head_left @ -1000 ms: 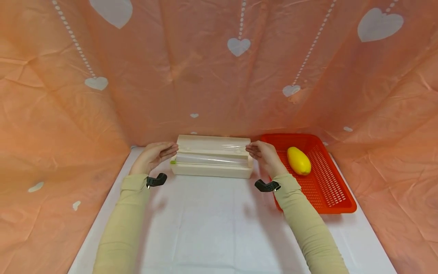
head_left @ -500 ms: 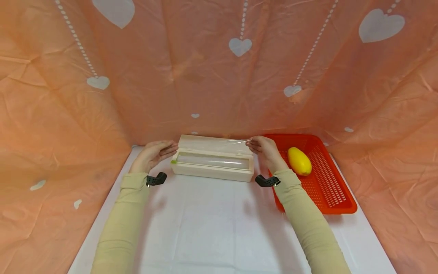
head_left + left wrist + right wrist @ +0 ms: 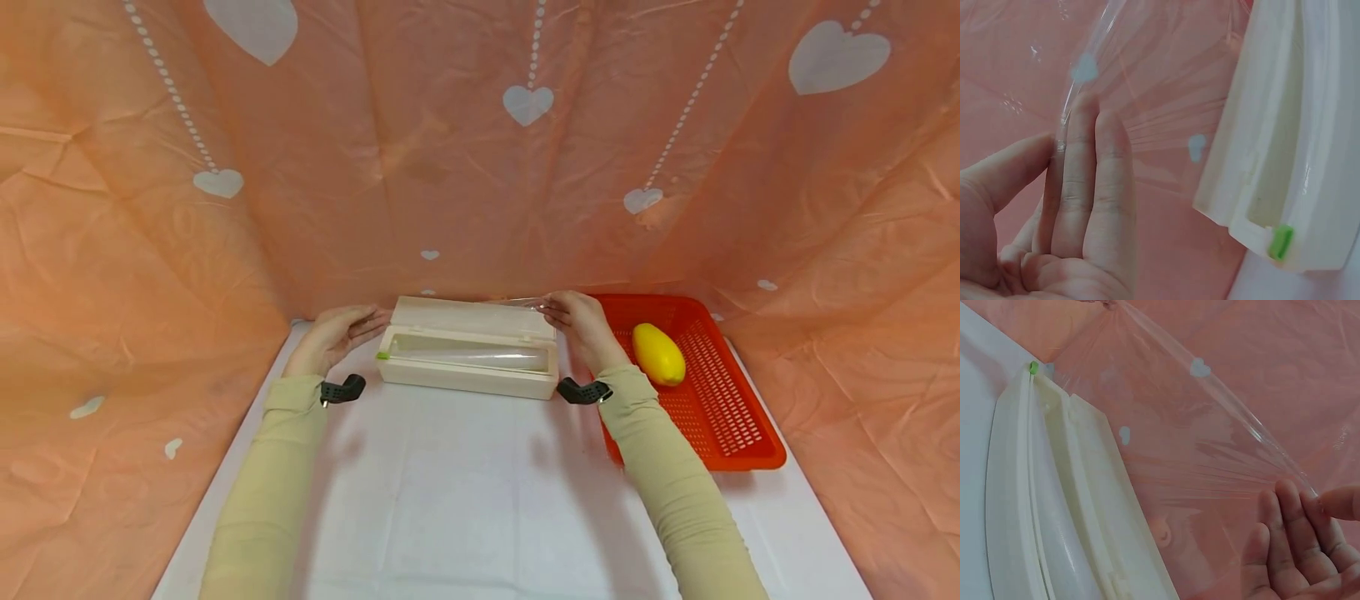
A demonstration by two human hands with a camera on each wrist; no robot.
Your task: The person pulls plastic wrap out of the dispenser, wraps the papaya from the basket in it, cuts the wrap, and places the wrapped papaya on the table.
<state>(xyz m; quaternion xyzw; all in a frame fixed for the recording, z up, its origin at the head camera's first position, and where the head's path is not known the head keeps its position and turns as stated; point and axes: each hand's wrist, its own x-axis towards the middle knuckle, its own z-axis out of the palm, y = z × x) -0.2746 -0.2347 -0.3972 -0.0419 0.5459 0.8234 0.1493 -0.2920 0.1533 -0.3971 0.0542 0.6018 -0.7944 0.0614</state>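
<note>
A cream cling film dispenser box (image 3: 465, 381) lies on the table with its lid (image 3: 474, 316) tipped back. Inside it shows the pale film roll (image 3: 480, 357), and a green slider (image 3: 1281, 242) sits at the box's left end. Clear cling film (image 3: 1204, 434) stretches behind the lid, creased, with a gathered edge running from hand to hand. My left hand (image 3: 333, 337) pinches one corner between thumb and index finger, other fingers extended behind the film. At the other corner, my right hand (image 3: 583, 329) pinches the film the same way, beyond the box's right end.
A red plastic basket (image 3: 720, 400) stands at the right, partly behind my right forearm, with a yellow papaya-shaped fruit (image 3: 658, 354) inside. White cloth covers the table (image 3: 450, 492). A peach curtain with white hearts (image 3: 465, 192) hangs close behind the box.
The cling film has moved back from over the box and lid to behind the lid. My right hand has risen slightly. The box's right end has shifted a little nearer.
</note>
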